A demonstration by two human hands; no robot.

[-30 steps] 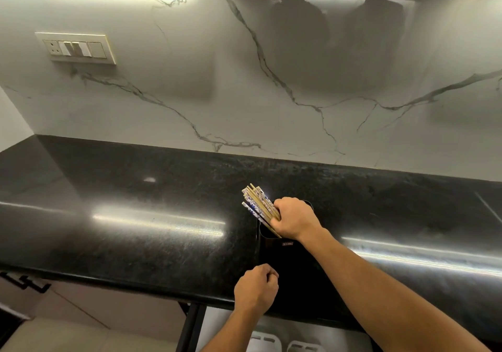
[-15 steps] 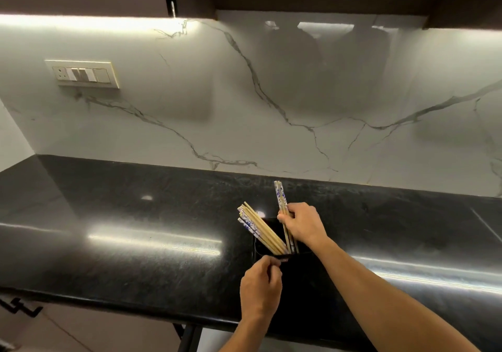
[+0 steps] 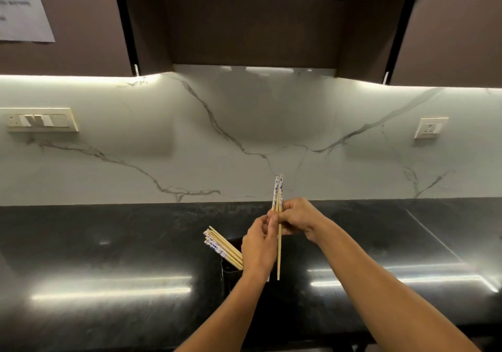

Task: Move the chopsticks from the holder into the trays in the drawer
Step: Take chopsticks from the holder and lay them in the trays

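While the right hand (image 3: 297, 217) closes its fingers around a pair of chopsticks (image 3: 278, 210) held upright above the black counter (image 3: 108, 256), the left hand (image 3: 258, 245) pinches the same pair just beside it, fingertips touching the sticks. Their blue-patterned tops point up toward the marble wall (image 3: 190, 140); the plain tips hang free over the counter. Lower left, the remaining chopsticks (image 3: 224, 248) lean leftward out of the dark holder (image 3: 231, 270), which the left wrist partly hides
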